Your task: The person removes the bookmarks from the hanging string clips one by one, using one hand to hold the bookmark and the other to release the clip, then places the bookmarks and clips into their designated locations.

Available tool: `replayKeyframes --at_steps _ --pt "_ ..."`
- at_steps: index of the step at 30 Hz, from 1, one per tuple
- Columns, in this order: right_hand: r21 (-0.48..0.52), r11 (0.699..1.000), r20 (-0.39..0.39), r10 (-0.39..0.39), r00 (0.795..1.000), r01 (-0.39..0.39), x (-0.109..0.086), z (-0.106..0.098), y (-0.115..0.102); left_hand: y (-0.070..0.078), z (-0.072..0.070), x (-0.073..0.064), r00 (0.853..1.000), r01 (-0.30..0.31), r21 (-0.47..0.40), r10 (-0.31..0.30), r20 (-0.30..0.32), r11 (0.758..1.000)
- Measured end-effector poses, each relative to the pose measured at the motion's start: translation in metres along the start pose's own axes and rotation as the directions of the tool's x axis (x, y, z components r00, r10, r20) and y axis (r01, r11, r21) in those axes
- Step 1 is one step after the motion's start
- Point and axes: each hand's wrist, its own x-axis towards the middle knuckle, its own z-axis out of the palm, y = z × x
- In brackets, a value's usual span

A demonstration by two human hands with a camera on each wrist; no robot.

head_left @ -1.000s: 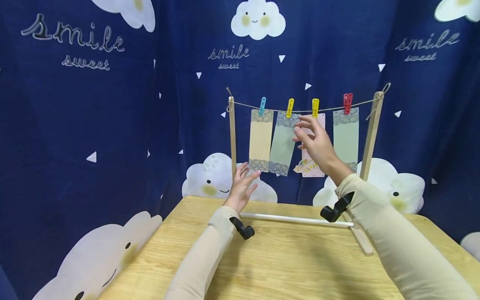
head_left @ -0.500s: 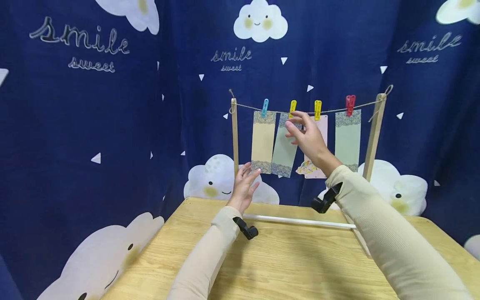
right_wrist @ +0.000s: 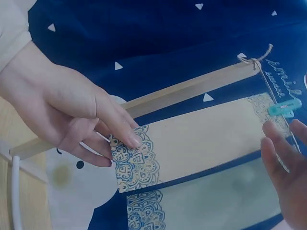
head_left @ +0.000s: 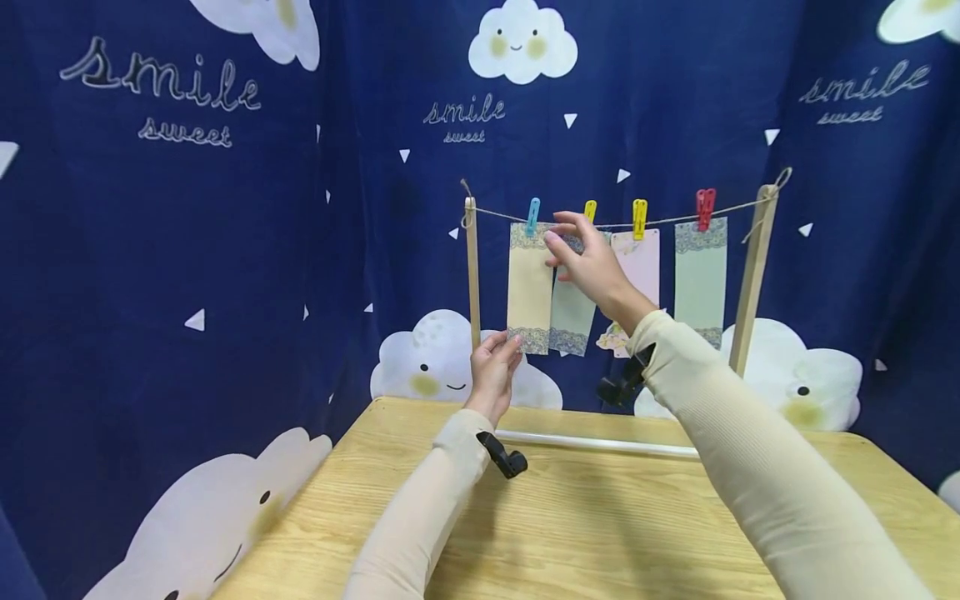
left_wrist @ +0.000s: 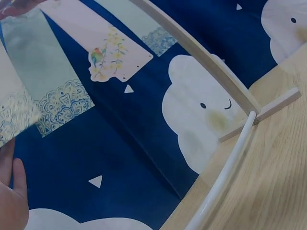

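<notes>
A cream paper card [head_left: 529, 283] with lace-patterned ends hangs from the string under a blue clothespin [head_left: 532, 217]. My left hand [head_left: 493, 373] pinches its lower left corner, thumb in front and fingers behind, as the right wrist view shows. My right hand [head_left: 592, 262] is raised near the card's upper right edge, fingers loosely bent and apart; whether it touches the card I cannot tell. Beside the cream card hangs a tilted green card [head_left: 573, 312] on a yellow clothespin [head_left: 590, 210], partly hidden by my right hand.
A pink card [left_wrist: 115, 50] with a bird print hangs from another yellow clothespin [head_left: 639, 219]. Further right, red clothespins [head_left: 705, 208] hold a second green card [head_left: 701, 275]. Wooden posts [head_left: 753, 283] carry the string, and a white rod [head_left: 600, 443] runs low across the wooden table [head_left: 600, 517].
My right hand has moved left along the string, from the tilted green card to the cream card's top. My left hand has closed on the cream card's lower corner.
</notes>
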Motion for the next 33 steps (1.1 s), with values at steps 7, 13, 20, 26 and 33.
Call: replayKeyframes --at_steps 7,13,20,26,33 --pt "-0.01 1.0 0.011 0.009 1.0 -0.009 0.014 0.007 -0.01 0.004 0.0 0.002 1.0 0.023 -0.047 -0.023 0.001 0.999" --pt "0.02 0.997 -0.013 0.071 0.997 -0.07 0.033 0.01 -0.02 0.004 -0.002 0.002 0.999 0.026 -0.041 -0.024 0.043 0.999" --pt "0.137 0.97 0.039 0.198 0.979 -0.201 0.047 0.024 -0.029 -0.002 -0.009 -0.006 0.997 0.04 0.017 -0.041 0.064 0.999" --pt "0.086 0.98 -0.037 0.182 0.983 -0.178 0.052 0.029 -0.032 -0.001 -0.012 -0.005 0.997 0.031 0.037 -0.034 0.074 0.999" --pt "0.115 0.975 -0.094 0.199 0.976 -0.188 0.049 0.026 -0.03 -0.003 -0.014 -0.004 0.996 0.049 0.025 -0.051 0.068 0.998"
